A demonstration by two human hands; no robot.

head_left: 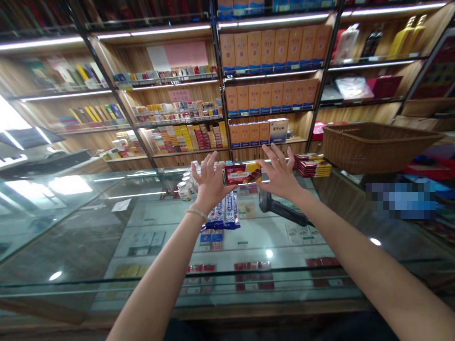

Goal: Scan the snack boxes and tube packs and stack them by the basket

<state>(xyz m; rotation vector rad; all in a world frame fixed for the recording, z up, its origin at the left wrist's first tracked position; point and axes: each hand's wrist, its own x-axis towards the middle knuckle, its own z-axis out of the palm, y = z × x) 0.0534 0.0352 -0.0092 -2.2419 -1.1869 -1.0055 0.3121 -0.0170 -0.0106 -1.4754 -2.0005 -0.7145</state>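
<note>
A red and yellow chocolate bar (243, 174) is held up level above the glass counter, its printed face toward me. My left hand (209, 182) pinches its left end between thumb and fingers. At the other end, my right hand (279, 173) grips it the same way, other fingers raised. Blue and white packets (224, 213) lie on the glass below my left hand, partly covered by it. Several small white bottles (185, 187) stand behind and left of that hand. Under my right hand rests a black handheld scanner (282, 210).
To the right, a stack of red and yellow bars (313, 166) sits beside a brown wicker basket (380, 144). The glass counter (142, 255) shows packs on shelves inside. Behind it rise wooden shelves with orange boxes (272, 97) and cigarette packs (192, 137).
</note>
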